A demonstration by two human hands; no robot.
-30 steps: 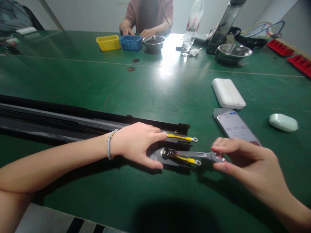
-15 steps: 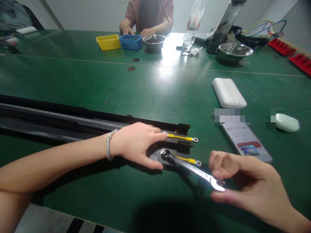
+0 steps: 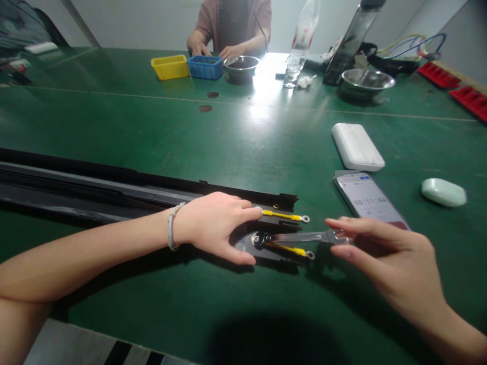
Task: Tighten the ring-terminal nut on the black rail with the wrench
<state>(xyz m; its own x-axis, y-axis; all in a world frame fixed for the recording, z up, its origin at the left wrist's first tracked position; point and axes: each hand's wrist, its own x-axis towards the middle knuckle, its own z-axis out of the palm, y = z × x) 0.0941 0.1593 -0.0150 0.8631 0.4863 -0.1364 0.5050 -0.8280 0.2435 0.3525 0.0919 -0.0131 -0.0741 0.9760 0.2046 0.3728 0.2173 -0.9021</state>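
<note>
My right hand (image 3: 391, 268) pinches the open-jaw end of a combination wrench (image 3: 300, 237) between thumb and fingers. The wrench's ring end sits around a nut (image 3: 256, 239) at the near channel of the long black metal rails (image 3: 152, 190). Spread across the rails, palm down, my left hand (image 3: 213, 228) has its thumb beside the nut and its index fingertip at the inner end of the far yellow wire (image 3: 283, 215). A near yellow wire (image 3: 291, 248), also ending in a ring terminal, runs under the wrench.
Right of the rails lie a phone (image 3: 371, 197) with a running timer, a white power bank (image 3: 357, 147) and a pale green case (image 3: 443, 192). Across the table sit a yellow bin (image 3: 170, 67), a blue bin (image 3: 205, 67), steel bowls (image 3: 367, 83), bottles (image 3: 300, 50) and a person (image 3: 232, 30).
The wrench has swung about the nut, its held end moving away from me, with my right hand following. My left hand stays where it was.
</note>
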